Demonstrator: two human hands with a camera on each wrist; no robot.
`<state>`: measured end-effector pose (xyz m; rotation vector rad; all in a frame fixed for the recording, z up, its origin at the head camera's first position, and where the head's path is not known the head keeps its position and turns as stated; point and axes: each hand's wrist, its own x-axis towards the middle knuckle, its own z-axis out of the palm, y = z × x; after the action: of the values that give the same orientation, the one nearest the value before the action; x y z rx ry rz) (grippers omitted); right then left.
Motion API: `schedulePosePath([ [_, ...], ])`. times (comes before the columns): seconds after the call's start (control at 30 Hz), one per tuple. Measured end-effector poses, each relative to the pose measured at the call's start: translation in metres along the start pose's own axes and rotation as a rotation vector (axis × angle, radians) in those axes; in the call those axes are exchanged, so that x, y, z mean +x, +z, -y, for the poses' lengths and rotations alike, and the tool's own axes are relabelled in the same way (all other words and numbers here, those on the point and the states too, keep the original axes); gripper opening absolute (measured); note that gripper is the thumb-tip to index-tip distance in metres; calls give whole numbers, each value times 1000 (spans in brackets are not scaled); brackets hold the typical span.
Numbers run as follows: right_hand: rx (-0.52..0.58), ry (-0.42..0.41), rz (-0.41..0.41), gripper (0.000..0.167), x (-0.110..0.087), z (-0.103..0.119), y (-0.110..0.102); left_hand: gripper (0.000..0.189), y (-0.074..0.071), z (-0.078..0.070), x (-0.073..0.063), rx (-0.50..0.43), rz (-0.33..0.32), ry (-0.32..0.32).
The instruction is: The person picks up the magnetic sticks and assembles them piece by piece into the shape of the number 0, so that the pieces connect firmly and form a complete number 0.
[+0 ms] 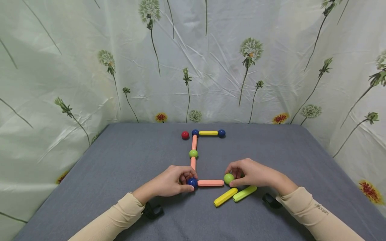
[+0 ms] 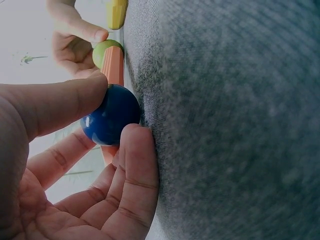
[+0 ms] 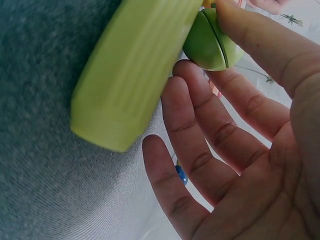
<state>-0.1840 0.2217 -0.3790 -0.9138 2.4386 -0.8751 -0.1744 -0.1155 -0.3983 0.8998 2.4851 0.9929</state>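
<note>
My left hand (image 1: 173,180) pinches a dark blue ball (image 2: 111,115) between thumb and fingers at the lower left corner of a chain of sticks and balls. From that ball a salmon-pink stick (image 1: 210,183) runs right to a green ball (image 1: 229,178). The green ball, with a seam round it in the right wrist view, is held by the thumb and fingers of my right hand (image 1: 251,172). Going away from the blue ball, a second pink stick (image 1: 193,163) leads to another green ball (image 1: 193,153), partly behind my left fingers.
A further pink stick (image 1: 194,142) reaches a blue ball (image 1: 195,133), then a yellow stick (image 1: 208,133) and another blue ball (image 1: 221,133). Beside them sits a red ball (image 1: 185,135). Loose yellow (image 1: 225,197) and lime-green sticks (image 1: 245,193) lie near my right hand on the grey cloth (image 1: 105,174).
</note>
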Motion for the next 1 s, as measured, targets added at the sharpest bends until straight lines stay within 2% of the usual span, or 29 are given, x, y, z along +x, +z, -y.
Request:
schedulePosePath([
  [0.5,-3,-24,-1,23,0,-1,3,24,0,1,0,-22,-3,16],
  [1.0,-15,11,-8,27,-4,6,1,24,0,3,0,-33,5,22],
])
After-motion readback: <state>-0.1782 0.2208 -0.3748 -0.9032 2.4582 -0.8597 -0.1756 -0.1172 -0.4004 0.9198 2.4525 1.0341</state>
